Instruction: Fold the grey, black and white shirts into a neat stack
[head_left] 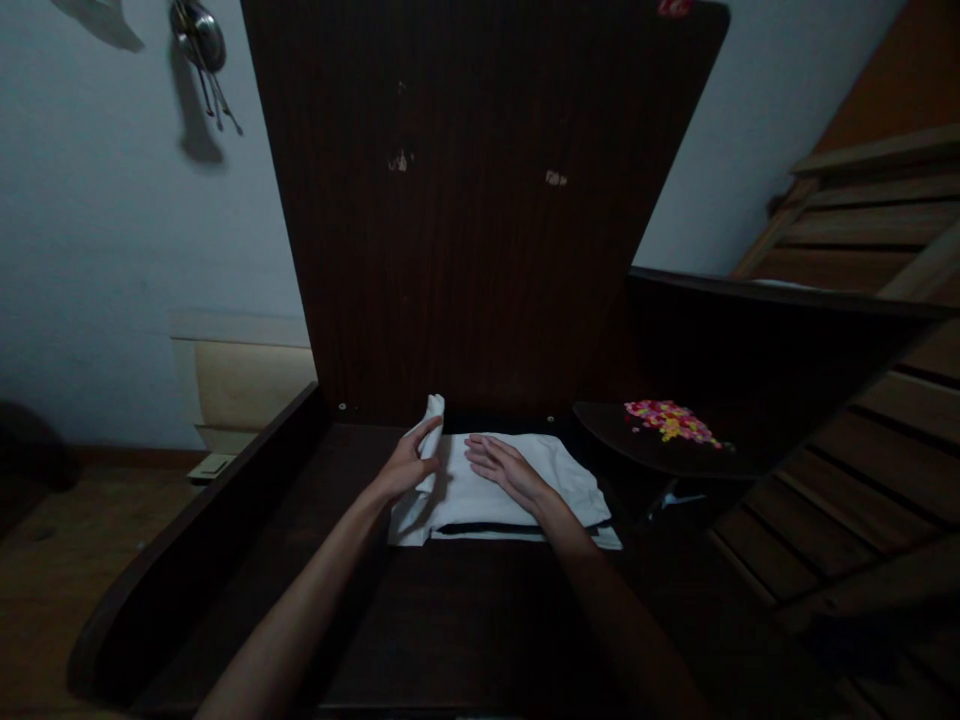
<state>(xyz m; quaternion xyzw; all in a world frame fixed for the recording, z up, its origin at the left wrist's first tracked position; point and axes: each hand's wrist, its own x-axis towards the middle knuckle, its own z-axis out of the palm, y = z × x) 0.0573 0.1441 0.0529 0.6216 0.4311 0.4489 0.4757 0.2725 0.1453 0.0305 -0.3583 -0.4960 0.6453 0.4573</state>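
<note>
A white folded cloth (547, 470) lies on the dark wooden surface, and a dark layer shows between its folds along the front edge. My left hand (411, 462) grips the cloth's left part, which stands up off the rest, with the thumb toward the middle and the fingers partly hidden behind it. Over the middle of the cloth is my right hand (510, 470), its fingers stretched out and nothing held in them. Whether its fingers press on the cloth or hover just above is hard to tell in the dim light.
A tall dark board (472, 230) rises behind the cloth. A raised side edge (217, 510) runs along the left. At the right is a low shelf (622, 435) with a pink and yellow flower-like patch (671, 421). Wooden slats (862, 500) stand farther right.
</note>
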